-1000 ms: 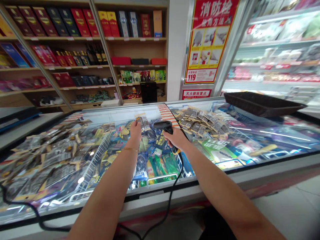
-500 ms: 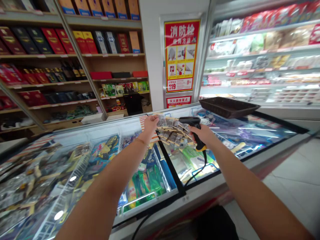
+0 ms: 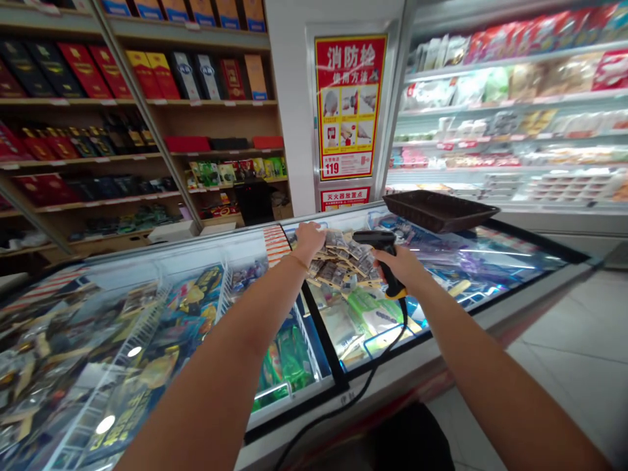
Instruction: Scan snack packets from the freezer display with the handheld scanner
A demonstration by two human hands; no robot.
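In my right hand (image 3: 401, 267) is a black and yellow barcode scanner (image 3: 379, 239), gripped by its handle with its head facing left over the packets. A black cable hangs from its base. Just left of it, a spread of small clear packets (image 3: 338, 269) with tan edges and dark contents lies on the freezer's glass top. My left hand (image 3: 309, 238) is at the far left edge of these packets, its fingers bent together; what they pinch is too small to make out.
Under the glass, the chest freezer (image 3: 328, 353) holds wire baskets and bagged goods. A dark brown tray (image 3: 441, 212) stands on the freezer at right. Many packages (image 3: 29, 386) cover the left side. Behind are wooden shelves (image 3: 216, 121) of boxes and a lit refrigerated display (image 3: 515, 124).
My left hand has moved slightly right along the packets' far edge, and more of the spread shows. My right hand still holds the scanner over them. The view has shifted a little.
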